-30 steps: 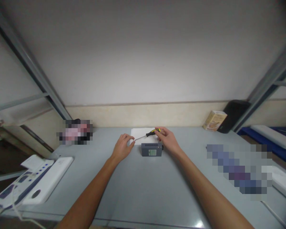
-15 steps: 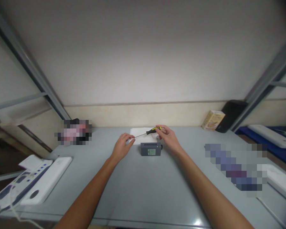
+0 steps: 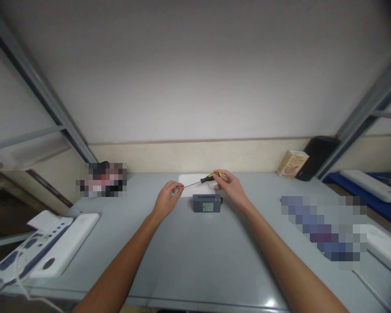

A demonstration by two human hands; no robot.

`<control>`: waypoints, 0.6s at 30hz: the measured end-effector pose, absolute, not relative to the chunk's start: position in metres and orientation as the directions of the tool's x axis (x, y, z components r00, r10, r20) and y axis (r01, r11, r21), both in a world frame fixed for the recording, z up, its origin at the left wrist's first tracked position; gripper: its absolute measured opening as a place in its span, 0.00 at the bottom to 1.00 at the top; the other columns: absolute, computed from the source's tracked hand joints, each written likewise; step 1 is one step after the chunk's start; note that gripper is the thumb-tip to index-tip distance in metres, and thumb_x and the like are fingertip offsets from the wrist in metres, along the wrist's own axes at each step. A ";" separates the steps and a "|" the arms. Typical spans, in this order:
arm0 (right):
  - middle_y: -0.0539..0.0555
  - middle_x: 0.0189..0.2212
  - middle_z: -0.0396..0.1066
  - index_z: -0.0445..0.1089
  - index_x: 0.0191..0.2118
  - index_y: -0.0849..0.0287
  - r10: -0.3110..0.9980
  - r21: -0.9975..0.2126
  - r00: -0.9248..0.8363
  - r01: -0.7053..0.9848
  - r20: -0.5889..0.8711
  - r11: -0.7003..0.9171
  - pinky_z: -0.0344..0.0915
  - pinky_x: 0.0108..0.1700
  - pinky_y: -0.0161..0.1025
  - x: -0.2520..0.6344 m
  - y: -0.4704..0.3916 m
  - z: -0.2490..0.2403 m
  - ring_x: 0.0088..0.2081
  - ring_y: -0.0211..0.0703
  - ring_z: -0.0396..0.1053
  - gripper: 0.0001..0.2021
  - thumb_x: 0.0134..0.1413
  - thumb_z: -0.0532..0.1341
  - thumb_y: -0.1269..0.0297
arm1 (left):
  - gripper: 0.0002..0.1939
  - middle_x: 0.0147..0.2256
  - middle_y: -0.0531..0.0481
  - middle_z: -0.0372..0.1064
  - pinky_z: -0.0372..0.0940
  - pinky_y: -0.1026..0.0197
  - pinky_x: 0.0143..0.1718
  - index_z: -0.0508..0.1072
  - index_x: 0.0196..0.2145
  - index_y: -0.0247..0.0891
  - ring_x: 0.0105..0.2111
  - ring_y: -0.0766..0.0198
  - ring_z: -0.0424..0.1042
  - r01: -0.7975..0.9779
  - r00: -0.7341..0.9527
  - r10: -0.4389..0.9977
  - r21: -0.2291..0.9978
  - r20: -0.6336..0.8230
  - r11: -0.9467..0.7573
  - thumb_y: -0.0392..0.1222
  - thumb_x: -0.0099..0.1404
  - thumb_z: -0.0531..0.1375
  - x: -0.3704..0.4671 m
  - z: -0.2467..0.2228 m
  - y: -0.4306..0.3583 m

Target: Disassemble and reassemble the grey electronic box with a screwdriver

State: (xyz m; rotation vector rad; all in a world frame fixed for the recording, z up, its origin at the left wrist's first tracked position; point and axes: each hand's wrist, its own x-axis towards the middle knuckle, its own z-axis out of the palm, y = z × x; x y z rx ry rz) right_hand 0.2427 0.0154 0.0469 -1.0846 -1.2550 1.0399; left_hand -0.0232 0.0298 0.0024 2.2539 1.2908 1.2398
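My right hand is closed around the handle of a black and yellow screwdriver, whose thin shaft points left. At the shaft's tip, my left hand has its thumb and fingers pinched together; whatever small thing it may hold is too small to make out. Just in front of the hands, a dark grey box with a slotted top edge and a pale label stands on the table. Behind the box lies a white sheet, partly under the screwdriver.
On the grey table, a power strip and a white slab lie left. A small carton and a black case lean at the back right. Blurred-out items sit at both sides; a white device lies far right.
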 end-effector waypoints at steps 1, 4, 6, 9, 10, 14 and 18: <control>0.51 0.29 0.72 0.73 0.47 0.57 0.981 -0.981 0.042 -0.004 0.192 0.192 0.59 0.33 0.37 0.243 0.016 0.046 0.27 0.37 0.60 0.25 0.49 0.67 0.44 | 0.07 0.35 0.50 0.70 0.63 0.60 0.42 0.76 0.41 0.40 0.34 0.63 0.67 0.579 0.235 0.804 0.586 0.546 -0.567 0.40 0.70 0.58 -0.023 0.002 0.030; 0.49 0.28 0.71 0.73 0.48 0.57 0.980 -0.981 0.032 -0.004 0.195 0.195 0.58 0.33 0.37 0.244 0.017 0.044 0.27 0.37 0.60 0.24 0.50 0.67 0.45 | 0.06 0.35 0.50 0.70 0.63 0.60 0.42 0.76 0.40 0.40 0.34 0.63 0.66 0.583 0.236 0.809 0.588 0.538 -0.561 0.40 0.69 0.59 -0.023 0.003 0.030; 0.49 0.27 0.70 0.73 0.48 0.57 0.980 -0.980 0.023 -0.006 0.198 0.198 0.58 0.33 0.37 0.244 0.017 0.044 0.27 0.37 0.59 0.24 0.51 0.67 0.46 | 0.05 0.35 0.50 0.70 0.63 0.60 0.41 0.75 0.39 0.39 0.34 0.63 0.66 0.586 0.242 0.812 0.587 0.532 -0.559 0.41 0.69 0.59 -0.023 0.004 0.029; 0.49 0.27 0.69 0.73 0.48 0.57 0.980 -0.980 0.019 -0.012 0.198 0.199 0.58 0.33 0.37 0.244 0.016 0.045 0.27 0.37 0.60 0.24 0.51 0.67 0.46 | 0.05 0.35 0.50 0.69 0.63 0.60 0.41 0.75 0.39 0.39 0.34 0.63 0.66 0.589 0.248 0.815 0.587 0.523 -0.556 0.41 0.69 0.60 -0.023 0.005 0.028; 0.49 0.27 0.69 0.73 0.48 0.58 0.980 -0.980 0.020 -0.013 0.198 0.198 0.58 0.33 0.37 0.243 0.016 0.045 0.27 0.37 0.60 0.24 0.51 0.67 0.46 | 0.06 0.35 0.50 0.69 0.63 0.60 0.41 0.75 0.39 0.39 0.34 0.63 0.66 0.589 0.253 0.815 0.585 0.521 -0.557 0.41 0.69 0.60 -0.023 0.006 0.028; 0.48 0.25 0.68 0.73 0.48 0.58 0.979 -0.979 0.019 0.008 0.205 0.205 0.57 0.32 0.36 0.243 0.016 0.046 0.27 0.37 0.59 0.24 0.51 0.67 0.46 | 0.07 0.36 0.49 0.70 0.63 0.59 0.42 0.76 0.40 0.40 0.35 0.62 0.67 0.587 0.284 0.811 0.577 0.511 -0.568 0.43 0.69 0.59 -0.024 0.006 0.028; 0.48 0.24 0.67 0.73 0.46 0.58 0.976 -0.975 0.027 0.054 0.217 0.216 0.57 0.30 0.36 0.243 0.016 0.048 0.25 0.37 0.59 0.25 0.50 0.66 0.43 | 0.09 0.36 0.48 0.71 0.64 0.59 0.42 0.77 0.39 0.40 0.36 0.61 0.68 0.559 0.294 0.802 0.587 0.520 -0.586 0.44 0.70 0.59 -0.024 0.006 0.028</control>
